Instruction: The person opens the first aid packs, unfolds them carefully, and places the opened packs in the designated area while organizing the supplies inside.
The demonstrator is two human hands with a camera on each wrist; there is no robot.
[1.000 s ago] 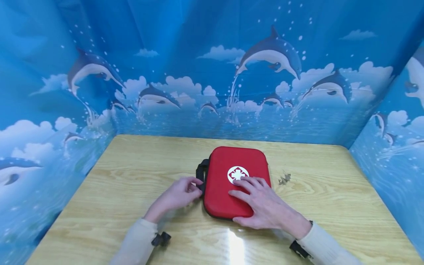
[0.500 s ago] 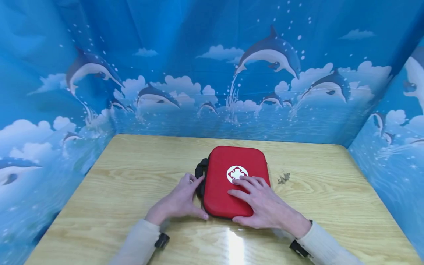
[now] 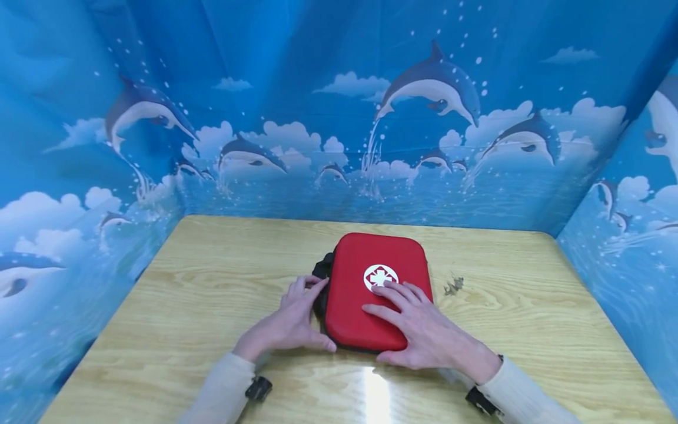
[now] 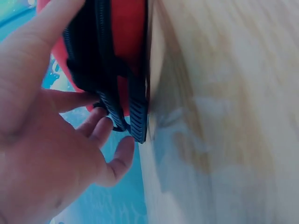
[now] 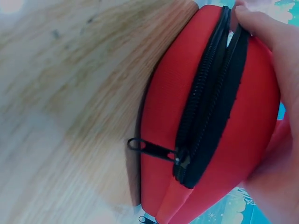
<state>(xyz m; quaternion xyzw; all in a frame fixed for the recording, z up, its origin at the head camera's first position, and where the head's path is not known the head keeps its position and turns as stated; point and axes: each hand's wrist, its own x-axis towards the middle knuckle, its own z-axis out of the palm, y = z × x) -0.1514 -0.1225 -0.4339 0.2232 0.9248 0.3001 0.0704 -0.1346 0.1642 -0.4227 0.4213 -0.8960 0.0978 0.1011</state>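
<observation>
A red first-aid case [image 3: 378,250] with a white cross emblem lies flat on the table in the head view. My left hand [image 3: 290,323] holds its left side, thumb at the near corner and fingers by the black handle [image 4: 137,109]. In the left wrist view, several fingertips touch or lie close to that handle. My right hand [image 3: 424,330] grips the case from the near right, fingers spread over the lid and thumb at the front edge. Seen from the right wrist, the zipper [image 5: 212,88] is parted along this side, and a zipper pull [image 5: 152,148] hangs outward.
The wooden table [image 3: 212,259] has a dark mark [image 3: 454,286] right of the case. A blue dolphin-print curtain [image 3: 296,88] encloses the back and both sides. Black bands [image 3: 258,388] sit on both wrists.
My left hand has gone from pinching near the handle to spreading along the case's left side, with its thumb at the near corner. The right hand and the case have hardly moved.
</observation>
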